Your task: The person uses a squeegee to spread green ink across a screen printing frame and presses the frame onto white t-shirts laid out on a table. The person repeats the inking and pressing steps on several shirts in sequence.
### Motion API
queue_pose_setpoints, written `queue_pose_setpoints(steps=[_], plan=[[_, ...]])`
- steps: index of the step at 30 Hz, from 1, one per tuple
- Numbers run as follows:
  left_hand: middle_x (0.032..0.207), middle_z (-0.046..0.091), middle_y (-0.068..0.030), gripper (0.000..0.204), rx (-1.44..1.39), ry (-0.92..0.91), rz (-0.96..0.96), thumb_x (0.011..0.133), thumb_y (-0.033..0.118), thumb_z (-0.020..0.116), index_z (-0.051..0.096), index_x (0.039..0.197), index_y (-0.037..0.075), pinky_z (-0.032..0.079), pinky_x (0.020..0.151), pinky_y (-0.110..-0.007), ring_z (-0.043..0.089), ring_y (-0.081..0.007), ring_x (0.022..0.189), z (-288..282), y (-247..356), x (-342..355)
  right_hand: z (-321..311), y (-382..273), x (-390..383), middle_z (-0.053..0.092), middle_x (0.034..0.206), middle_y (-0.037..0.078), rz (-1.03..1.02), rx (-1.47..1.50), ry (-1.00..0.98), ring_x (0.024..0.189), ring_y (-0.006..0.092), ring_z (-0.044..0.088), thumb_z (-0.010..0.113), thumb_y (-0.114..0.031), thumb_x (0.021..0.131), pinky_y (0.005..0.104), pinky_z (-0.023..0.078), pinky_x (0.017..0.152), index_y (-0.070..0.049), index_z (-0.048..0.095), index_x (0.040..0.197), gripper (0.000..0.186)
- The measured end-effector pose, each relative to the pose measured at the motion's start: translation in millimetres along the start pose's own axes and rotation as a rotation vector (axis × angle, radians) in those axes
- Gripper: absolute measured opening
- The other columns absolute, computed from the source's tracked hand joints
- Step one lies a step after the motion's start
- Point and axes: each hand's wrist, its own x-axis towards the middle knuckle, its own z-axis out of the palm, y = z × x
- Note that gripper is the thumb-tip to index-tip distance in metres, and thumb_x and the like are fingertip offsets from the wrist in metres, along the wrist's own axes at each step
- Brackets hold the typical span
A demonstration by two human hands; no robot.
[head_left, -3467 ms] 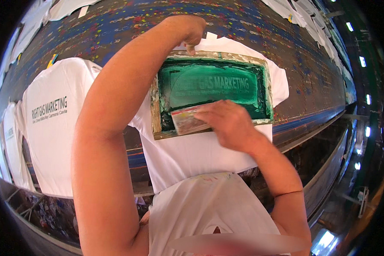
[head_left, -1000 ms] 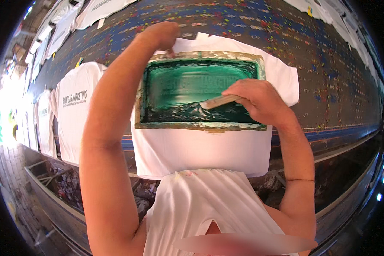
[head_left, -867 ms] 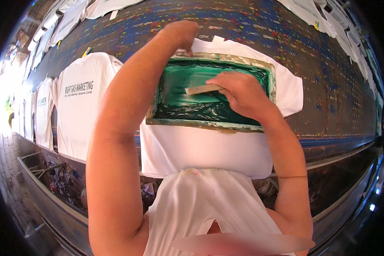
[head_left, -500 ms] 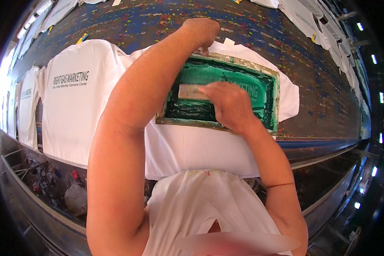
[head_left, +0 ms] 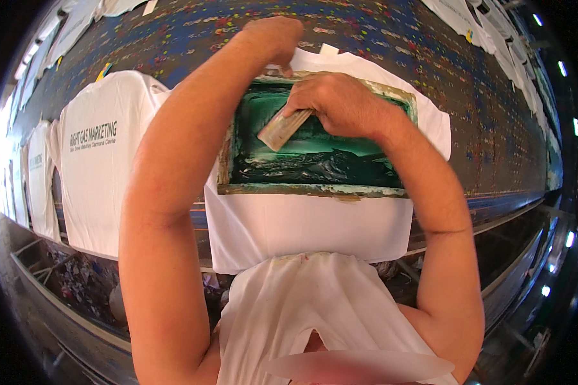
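Observation:
A wooden-framed printing screen (head_left: 308,189) smeared with dark green ink lies on a white T-shirt (head_left: 302,224) stretched over the long table. My right hand (head_left: 340,102) grips a flat wooden squeegee (head_left: 279,128) at the screen's far side, its blade tilted down to the left into the ink. My left hand (head_left: 273,38) is closed over the screen frame's far left corner, the forearm crossing the frame's left side and hiding it.
A long blue table (head_left: 379,38) speckled with paint runs left to right. A printed white T-shirt (head_left: 103,160) lies to the left, with more shirts (head_left: 35,173) beyond it. Further white shirts (head_left: 456,13) lie at the far edge. Clutter (head_left: 77,282) sits below the table's near edge.
My right hand has drawn the squeegee from the near side of the screen to the far side. My left hand has stayed on the frame's far corner. The view shifted with my head.

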Motion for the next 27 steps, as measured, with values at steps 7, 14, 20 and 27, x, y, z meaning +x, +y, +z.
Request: queue_pose_setpoints(steps=[7, 14, 20, 27], plan=[[0.103, 0.081, -0.0238, 0.056, -0.102, 0.044, 0.089, 0.060, 0.024, 0.109, 0.082, 0.102, -0.002, 0.060, 0.088, -0.051, 0.079, -0.0432, 0.101, 8.6, -16.4, 10.4, -47.3, 27.2, -73.5, 0.081, 0.105, 0.011, 0.051, 0.047, -0.192, 0.107, 0.0381, 0.076, 0.068, 0.016, 0.076, 0.0484, 0.061, 0.092, -0.009, 0.085, 0.106, 0.043], [0.118, 0.083, -0.0206, 0.065, -0.136, 0.144, 0.091, 0.065, 0.026, 0.108, 0.082, 0.119, 0.001, 0.059, 0.099, -0.049, 0.078, -0.0406, 0.116, 10.8, -18.9, -2.0, -45.9, 11.3, -171.9, 0.081, 0.107, 0.008, 0.130, -0.026, 0.030, 0.101, 0.0359, 0.076, 0.071, 0.012, 0.077, 0.0472, 0.061, 0.090, -0.012, 0.084, 0.110, 0.044], [0.126, 0.078, -0.0202, 0.055, -0.206, 0.719, 0.007, 0.088, 0.031, 0.094, 0.077, 0.134, 0.005, 0.055, 0.106, -0.051, 0.071, -0.0425, 0.124, 62.1, -25.4, -73.6, -0.2, -53.8, -210.8, 0.076, 0.102, 0.009, 0.300, -0.131, 0.236, 0.099, 0.0318, 0.075, 0.072, -0.001, 0.082, 0.0447, 0.060, 0.087, -0.009, 0.078, 0.108, 0.027], [0.150, 0.070, -0.0164, 0.049, -0.626, 0.854, -0.127, 0.100, 0.010, 0.083, 0.070, 0.148, 0.005, 0.058, 0.104, -0.042, 0.068, -0.0317, 0.131, 148.1, 11.4, -182.8, 22.9, -87.6, -225.9, 0.076, 0.121, 0.013, 0.355, -0.016, 0.329, 0.115, 0.0340, 0.072, 0.085, -0.018, 0.088, 0.0479, 0.058, 0.100, -0.008, 0.079, 0.120, 0.034]])
